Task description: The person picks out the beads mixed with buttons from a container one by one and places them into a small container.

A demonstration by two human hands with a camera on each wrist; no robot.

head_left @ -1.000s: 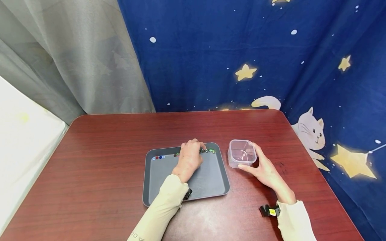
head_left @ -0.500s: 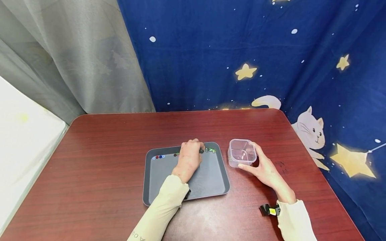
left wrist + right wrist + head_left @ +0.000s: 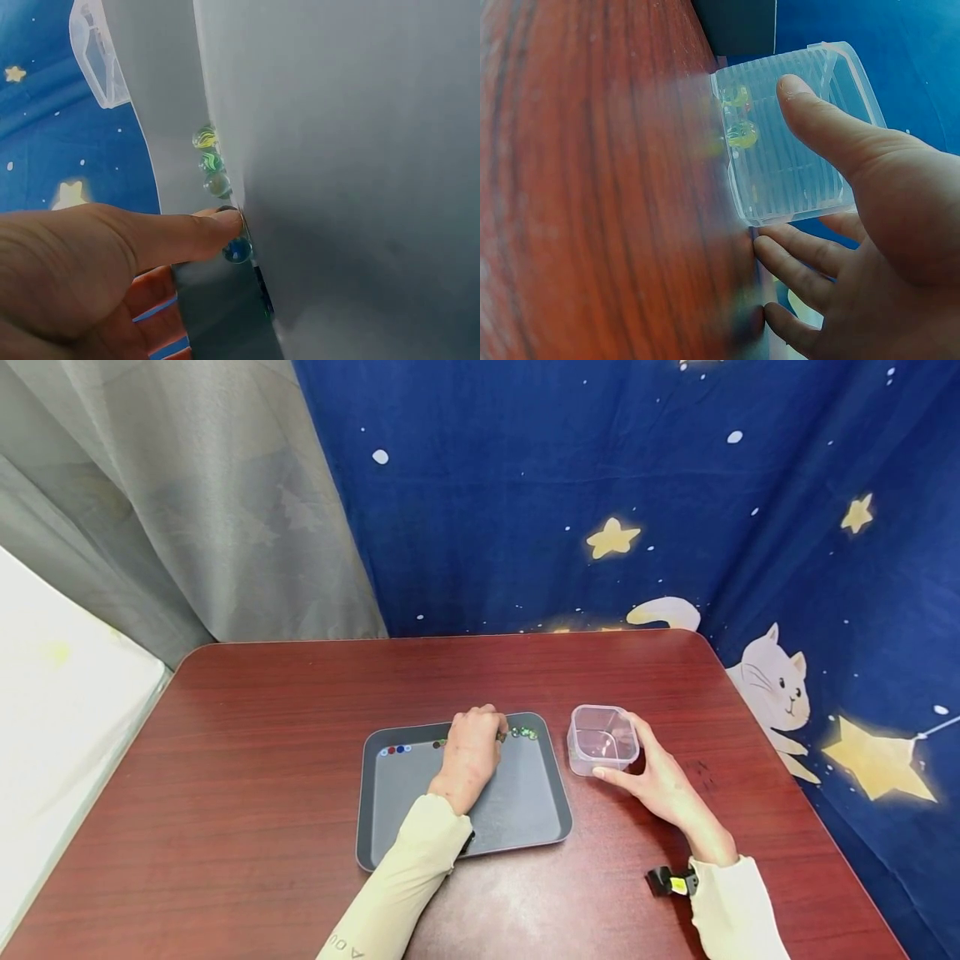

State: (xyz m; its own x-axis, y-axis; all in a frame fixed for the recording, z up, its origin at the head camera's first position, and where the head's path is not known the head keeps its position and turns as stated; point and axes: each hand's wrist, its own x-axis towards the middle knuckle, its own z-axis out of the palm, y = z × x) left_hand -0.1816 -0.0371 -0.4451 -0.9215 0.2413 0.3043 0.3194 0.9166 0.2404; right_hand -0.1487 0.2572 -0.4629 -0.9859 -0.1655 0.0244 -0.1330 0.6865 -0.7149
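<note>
In the head view my left hand (image 3: 471, 747) reaches over a grey tray (image 3: 517, 810) to its far edge. Its thumb and a finger pinch at a glass marble, largely covered by the thumb; a bluish marble (image 3: 238, 251) shows just beside the thumb tip. Farther along the same edge lie several clear marbles (image 3: 211, 160) with green and yellow swirls. My right hand (image 3: 660, 781) grips a clear plastic container (image 3: 581, 764) standing on the table right of the tray, thumb on the near side, fingers behind. Yellow-green marbles (image 3: 742, 135) show through its wall.
Small round coloured pieces (image 3: 400, 750), blue, red and white, line the tray's far left edge; a few darker ones (image 3: 437, 745) lie next to the left hand. The reddish-brown table (image 3: 262, 760) ends at a blue starry curtain (image 3: 487, 527) and a grey curtain (image 3: 195, 527).
The left fingers shift very slightly at the tray's far edge, around the dark marble there. The right hand and the container stay in place.
</note>
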